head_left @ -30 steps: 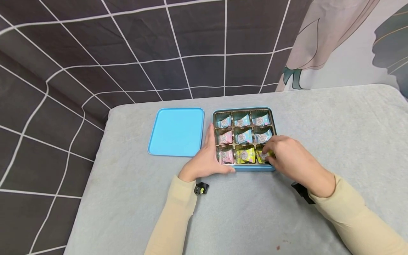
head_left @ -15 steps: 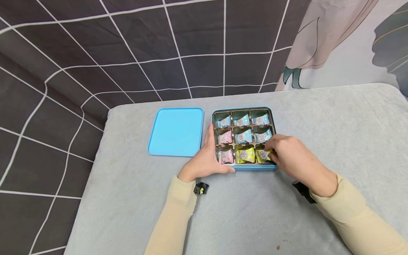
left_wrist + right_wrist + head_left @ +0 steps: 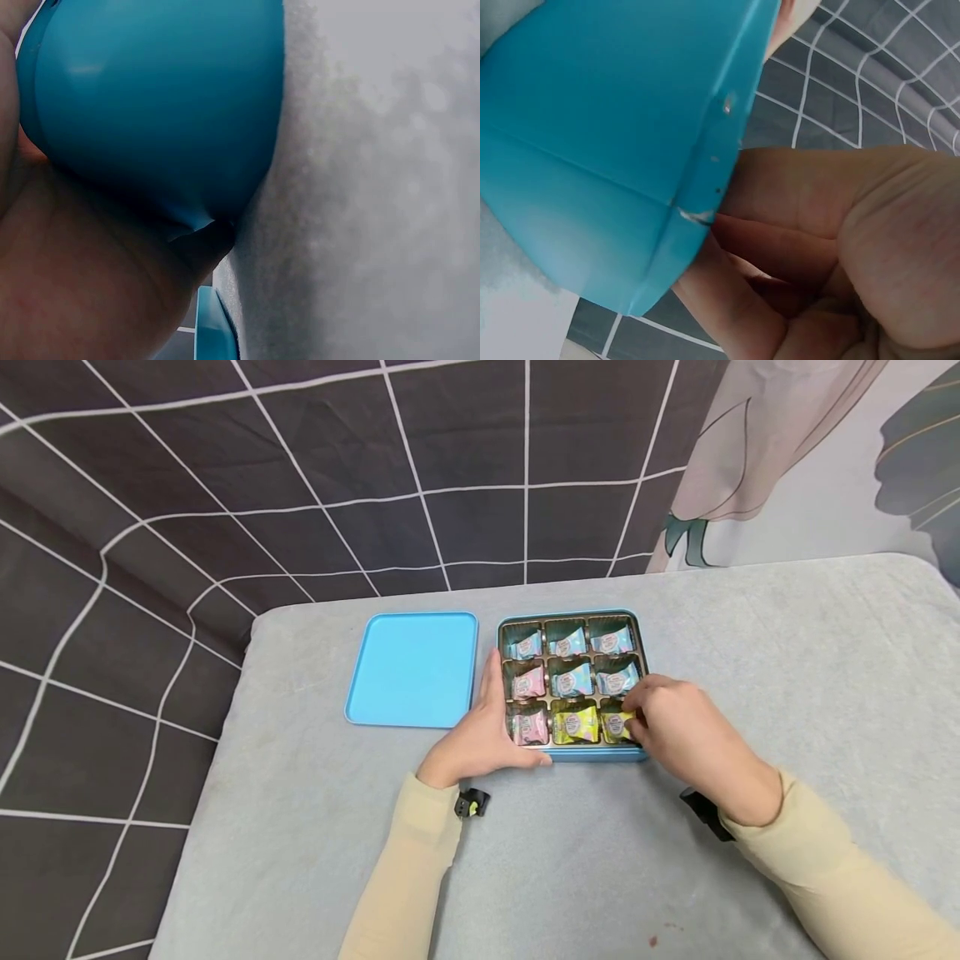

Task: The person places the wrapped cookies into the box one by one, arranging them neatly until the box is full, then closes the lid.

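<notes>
A blue tin (image 3: 600, 757) holds a sectioned insert with one small wrapped candy showing in each compartment. My left hand (image 3: 483, 735) braces the near left corner, fingers straight along the side and thumb along the front wall. At the near right compartment, my right hand (image 3: 675, 731) reaches over the rim, its curled fingers on a yellow wrapped candy (image 3: 617, 727); the fingertips are partly hidden. Another yellow candy (image 3: 576, 725) lies in the middle of the near row, beside a pink candy (image 3: 531, 727). Both wrist views show the tin's blue wall close up.
Left of the tin, a blue lid (image 3: 412, 670) lies on the grey cloth-covered table (image 3: 570, 860). Blue candies (image 3: 572, 680) fill the back row and part of the middle row. A dark checked curtain (image 3: 337, 468) hangs behind the table.
My right fingers have shifted slightly right on the near right yellow candy, uncovering more of its wrapper. The left hand and the lid stay put.
</notes>
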Demonstrator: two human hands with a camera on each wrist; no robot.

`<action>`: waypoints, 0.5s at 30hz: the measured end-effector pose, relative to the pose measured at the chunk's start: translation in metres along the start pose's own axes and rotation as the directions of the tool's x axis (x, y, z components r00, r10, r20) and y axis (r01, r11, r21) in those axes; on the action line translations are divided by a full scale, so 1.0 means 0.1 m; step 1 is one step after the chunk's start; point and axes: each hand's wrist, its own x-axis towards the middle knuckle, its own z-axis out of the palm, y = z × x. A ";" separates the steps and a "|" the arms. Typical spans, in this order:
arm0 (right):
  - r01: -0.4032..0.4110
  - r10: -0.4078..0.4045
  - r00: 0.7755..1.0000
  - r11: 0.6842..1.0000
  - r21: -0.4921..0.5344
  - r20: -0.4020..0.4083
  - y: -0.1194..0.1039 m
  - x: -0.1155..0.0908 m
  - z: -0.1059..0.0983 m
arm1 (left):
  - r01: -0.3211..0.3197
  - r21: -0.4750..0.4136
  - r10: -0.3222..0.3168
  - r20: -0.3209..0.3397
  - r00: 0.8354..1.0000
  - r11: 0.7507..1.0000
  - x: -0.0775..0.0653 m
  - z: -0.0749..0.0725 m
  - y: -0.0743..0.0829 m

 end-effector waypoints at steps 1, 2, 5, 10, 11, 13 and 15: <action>-0.001 0.001 1.000 1.000 -0.009 -0.007 -0.01 0.00 0.01 | 0.000 0.001 0.000 0.000 1.000 1.000 0.00 0.00 0.00; -0.003 0.003 1.000 1.000 -0.016 -0.014 -0.02 0.00 0.01 | 0.000 0.002 0.000 -0.001 1.000 1.000 0.00 0.00 0.00; -0.015 0.014 0.999 0.999 -0.034 -0.036 -0.04 -0.01 0.03 | 0.001 0.005 -0.001 -0.005 1.000 1.000 0.00 0.00 0.00; -0.025 0.021 0.998 0.997 -0.072 -0.053 -0.06 -0.02 0.06 | 0.001 0.006 -0.001 -0.008 1.000 1.000 0.00 0.00 0.00; -0.019 0.015 0.998 0.996 -0.083 -0.053 -0.06 -0.02 0.06 | 0.002 0.005 -0.002 -0.007 1.000 1.000 0.00 0.00 0.01; -0.006 0.000 0.999 0.995 -0.101 -0.053 -0.06 -0.02 0.07 | 0.004 0.007 -0.004 -0.006 1.000 1.000 0.00 0.00 0.01; 0.010 -0.016 0.999 0.993 -0.121 -0.050 -0.06 -0.03 0.07 | 0.005 0.005 -0.005 -0.002 1.000 1.000 0.00 0.00 0.02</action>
